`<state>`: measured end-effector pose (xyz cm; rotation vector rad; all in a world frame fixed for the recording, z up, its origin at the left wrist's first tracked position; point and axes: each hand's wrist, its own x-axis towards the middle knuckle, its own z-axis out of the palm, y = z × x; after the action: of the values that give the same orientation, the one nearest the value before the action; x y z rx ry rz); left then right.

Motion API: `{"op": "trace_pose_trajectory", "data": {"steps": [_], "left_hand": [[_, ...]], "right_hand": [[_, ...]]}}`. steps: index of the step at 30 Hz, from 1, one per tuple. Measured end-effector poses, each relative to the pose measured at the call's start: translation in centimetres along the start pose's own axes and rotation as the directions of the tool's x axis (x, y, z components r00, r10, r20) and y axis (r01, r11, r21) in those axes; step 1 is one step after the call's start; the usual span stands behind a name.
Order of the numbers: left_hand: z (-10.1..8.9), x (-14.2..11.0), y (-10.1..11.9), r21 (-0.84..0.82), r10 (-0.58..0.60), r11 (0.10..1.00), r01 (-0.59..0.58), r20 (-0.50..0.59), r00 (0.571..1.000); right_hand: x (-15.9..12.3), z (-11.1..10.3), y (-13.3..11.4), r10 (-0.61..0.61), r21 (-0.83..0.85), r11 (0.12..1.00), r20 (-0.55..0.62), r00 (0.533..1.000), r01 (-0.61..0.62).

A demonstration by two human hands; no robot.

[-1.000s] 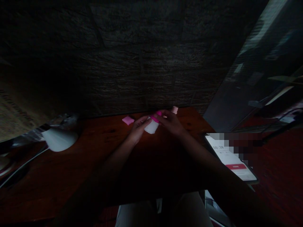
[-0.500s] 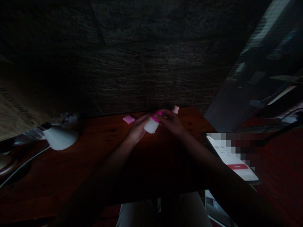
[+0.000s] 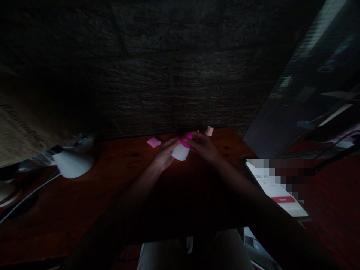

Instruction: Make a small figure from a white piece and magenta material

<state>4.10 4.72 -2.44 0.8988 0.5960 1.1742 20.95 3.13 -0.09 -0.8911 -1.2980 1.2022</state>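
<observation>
Between my two hands is a small, rounded white piece with a bright pink top [image 3: 180, 152]; the dim light hides what it is made of. My left hand [image 3: 165, 154] is closed around the white part from the left. The fingers of my right hand [image 3: 204, 147] press on the pink top from the right, with the thumb across its front. Just left of my left hand a flat pink piece [image 3: 153, 142] lies on the wooden table. A pale pink piece [image 3: 209, 131] with an uneven edge lies behind my right hand.
A dark brick wall [image 3: 174, 75] rises behind the table [image 3: 120, 165]. At the left stand a white cone-shaped object [image 3: 73, 164] with a cable and a brown printed package [image 3: 25, 127]. A lit phone or tablet [image 3: 281, 195] lies at the right edge.
The pink top now looks rounder and shows more of its surface, with my right thumb shifted on it. The white part stays in my left hand; the whole view has moved slightly.
</observation>
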Motion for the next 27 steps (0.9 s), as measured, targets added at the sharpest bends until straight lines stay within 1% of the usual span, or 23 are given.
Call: {"op": "trace_pose_trajectory", "data": {"steps": [2,5,7,9,11,13,15,17,19,21,22,24,27], "left_hand": [[0.1,0.1,-0.2,-0.013,-0.007,1.0,0.007,-0.015,1.0],[0.1,0.5,-0.5,-0.046,-0.048,0.998,0.046,-0.041,0.998],[0.0,0.6,-0.6,-0.019,-0.024,1.0,0.023,-0.048,0.999],[0.1,0.6,-0.7,0.091,0.075,0.993,-0.072,-0.033,0.997],[0.2,0.4,-0.7,0.268,0.16,0.95,-0.16,0.021,0.987],[0.3,0.1,-0.9,0.433,0.184,0.878,-0.206,0.092,0.979],[0.5,-0.2,-1.2,0.531,0.19,0.814,-0.235,0.139,0.972],[0.5,-0.3,-1.5,0.586,0.214,0.763,-0.273,0.169,0.962],[0.3,-0.3,-1.8,0.62,0.23,0.721,-0.309,0.207,0.951],[0.2,-0.3,-2.0,0.634,0.232,0.698,-0.334,0.24,0.942],[0.1,-0.3,-2.1,0.636,0.233,0.693,-0.339,0.248,0.94],[0.1,-0.2,-2.2,0.64,0.23,0.69,-0.339,0.25,0.941],[0.2,-0.4,-2.1,0.642,0.195,0.698,-0.316,0.255,0.947]], "right_hand": [[0.0,0.1,0.0,-0.005,0.002,1.0,-0.014,1.0,0.005],[0.1,0.1,-0.2,-0.013,-0.01,1.0,-0.044,0.999,0.012],[0.1,0.1,-0.2,-0.011,-0.023,1.0,-0.064,0.998,0.01],[0.1,0.0,-0.2,-0.017,-0.047,0.999,-0.094,0.995,0.012],[0.1,-0.1,-0.1,-0.027,-0.08,0.997,-0.134,0.991,0.017],[0.2,-0.2,0.0,-0.042,-0.12,0.992,-0.158,0.987,0.023],[0.1,-0.3,0.0,-0.085,-0.187,0.981,-0.146,0.986,0.057],[0.0,-0.3,-0.2,-0.162,-0.302,0.945,-0.096,0.982,0.126],[-0.2,-0.3,-0.5,-0.243,-0.425,0.882,-0.042,0.969,0.203],[-0.5,-0.3,-0.9,-0.291,-0.496,0.833,-0.021,0.956,0.243],[-0.5,-0.3,-1.1,-0.302,-0.508,0.825,-0.028,0.953,0.247],[-0.6,-0.3,-1.3,-0.295,-0.503,0.835,-0.069,0.953,0.222],[-0.6,-0.4,-1.4,-0.234,-0.469,0.872,-0.147,0.961,0.14]]}}
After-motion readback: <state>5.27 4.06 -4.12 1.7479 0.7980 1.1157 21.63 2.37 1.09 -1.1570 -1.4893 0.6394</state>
